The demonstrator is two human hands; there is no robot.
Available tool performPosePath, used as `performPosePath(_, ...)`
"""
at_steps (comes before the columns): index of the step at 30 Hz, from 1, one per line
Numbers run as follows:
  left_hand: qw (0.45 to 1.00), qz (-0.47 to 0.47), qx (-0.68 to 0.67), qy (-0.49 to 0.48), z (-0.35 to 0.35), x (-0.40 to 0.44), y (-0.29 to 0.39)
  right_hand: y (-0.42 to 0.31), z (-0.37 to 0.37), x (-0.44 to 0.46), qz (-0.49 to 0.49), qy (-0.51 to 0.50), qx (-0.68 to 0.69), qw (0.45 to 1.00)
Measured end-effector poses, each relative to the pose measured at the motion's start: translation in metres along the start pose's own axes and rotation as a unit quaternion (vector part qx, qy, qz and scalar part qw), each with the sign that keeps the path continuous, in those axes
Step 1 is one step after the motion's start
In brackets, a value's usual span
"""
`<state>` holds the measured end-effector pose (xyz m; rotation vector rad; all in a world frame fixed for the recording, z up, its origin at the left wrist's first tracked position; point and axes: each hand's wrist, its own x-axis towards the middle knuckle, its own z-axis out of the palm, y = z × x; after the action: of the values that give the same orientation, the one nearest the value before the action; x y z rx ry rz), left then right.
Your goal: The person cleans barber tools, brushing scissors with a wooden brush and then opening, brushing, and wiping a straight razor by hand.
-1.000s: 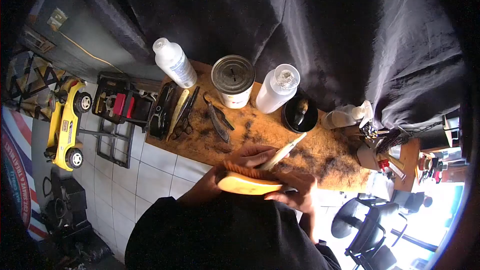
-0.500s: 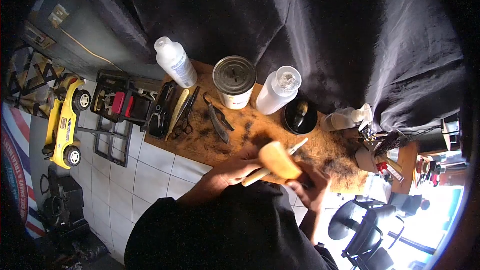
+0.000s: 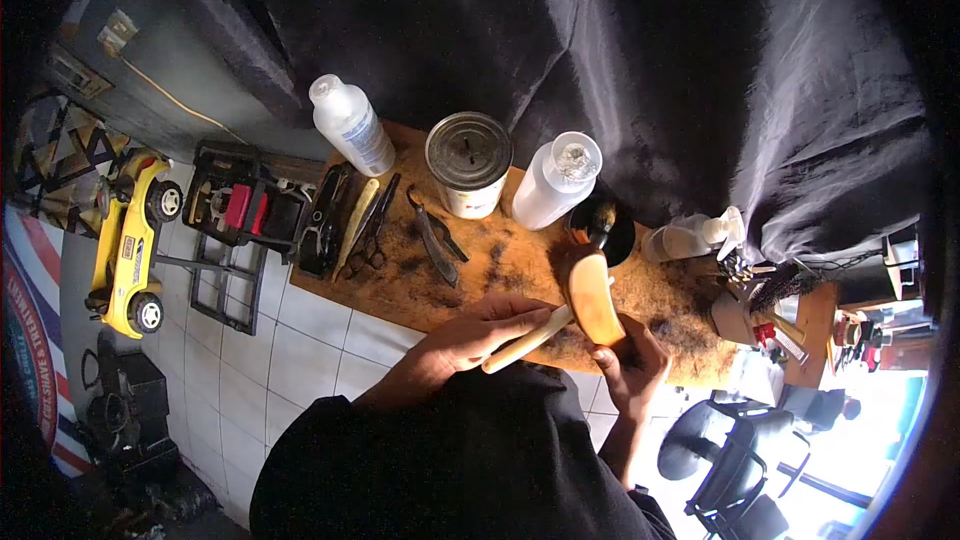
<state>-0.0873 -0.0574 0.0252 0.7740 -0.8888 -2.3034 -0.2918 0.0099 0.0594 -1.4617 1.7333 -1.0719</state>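
Observation:
My left hand (image 3: 480, 338) is closed around a slim cream-coloured handle (image 3: 528, 342), pinched between thumb and fingers. Its far end runs behind a curved wooden-backed brush (image 3: 594, 298), so I cannot tell what tool it belongs to. My right hand (image 3: 634, 368) grips that brush, its smooth wooden back towards me and its bristles mostly hidden. Both hands are over the front edge of a worn wooden table (image 3: 480, 290). Just beyond the brush is a black bowl (image 3: 622, 238) with a dark-handled shaving brush (image 3: 601, 223) in it.
On the table stand a white bottle (image 3: 352, 125), a lidded tin (image 3: 470, 165), another white bottle (image 3: 555, 180) and a spray bottle (image 3: 690, 237). Scissors (image 3: 370, 240) and an opened black razor (image 3: 436, 245) lie leftward. A yellow toy car (image 3: 130, 245) and barber chair (image 3: 740, 465) are farther off.
The wooden brush has swung more upright and shifted slightly right in my right hand. My left hand stays nearly in place, still holding the cream-coloured handle.

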Motion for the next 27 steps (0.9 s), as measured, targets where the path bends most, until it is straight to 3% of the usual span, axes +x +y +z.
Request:
performPosePath(3, 0.999, -0.002, 0.002, -0.037, -0.009, 0.001, -0.011, -0.002, -0.006, -0.002, -0.026, -0.082, -0.002, 0.996)
performPosePath(5, 0.993, 0.021, -0.070, -0.089, -0.008, -0.002, -0.009, -0.018, 0.001, 0.005, -0.131, -0.121, -0.009, 0.984)
performPosePath(7, 0.993, 0.006, -0.075, -0.090, -0.011, 0.000, -0.006, -0.011, 0.006, 0.004, -0.177, -0.150, -0.036, 0.972)
performPosePath(9, 0.992, -0.023, -0.087, -0.089, -0.014, 0.000, -0.003, -0.016, 0.008, 0.003, -0.157, -0.129, -0.024, 0.979)
performPosePath(11, 0.999, 0.009, -0.011, 0.034, -0.005, -0.002, -0.004, -0.018, 0.011, 0.004, -0.099, -0.078, 0.012, 0.992)
performPosePath(12, 1.000, -0.006, 0.020, 0.020, -0.008, -0.007, 0.001, -0.007, 0.009, -0.003, -0.024, -0.057, 0.004, 0.998)
performPosePath(15, 0.999, 0.017, 0.051, -0.003, -0.004, -0.004, 0.006, -0.003, 0.002, -0.002, 0.010, -0.038, -0.036, 0.999)
performPosePath(19, 0.998, 0.027, -0.011, 0.057, -0.002, 0.001, -0.021, -0.016, -0.005, 0.004, -0.095, -0.116, -0.033, 0.988)
performPosePath(21, 0.987, -0.014, -0.125, 0.098, 0.015, -0.005, -0.006, -0.015, 0.002, 0.007, -0.160, -0.126, -0.009, 0.979)
performPosePath(22, 0.997, -0.016, -0.078, 0.003, -0.005, 0.001, -0.011, -0.013, 0.002, 0.005, -0.141, -0.129, -0.017, 0.981)
performPosePath(23, 0.997, -0.016, -0.078, 0.005, -0.015, 0.002, -0.022, -0.011, 0.003, 0.001, -0.141, -0.131, -0.016, 0.981)
performPosePath(25, 0.999, -0.005, -0.030, 0.019, -0.018, 0.000, -0.024, -0.006, 0.004, -0.004, -0.019, -0.074, 0.020, 0.997)
performPosePath(27, 0.999, 0.003, -0.030, 0.023, -0.015, 0.000, -0.020, -0.001, 0.006, -0.001, 0.008, -0.058, 0.035, 0.998)
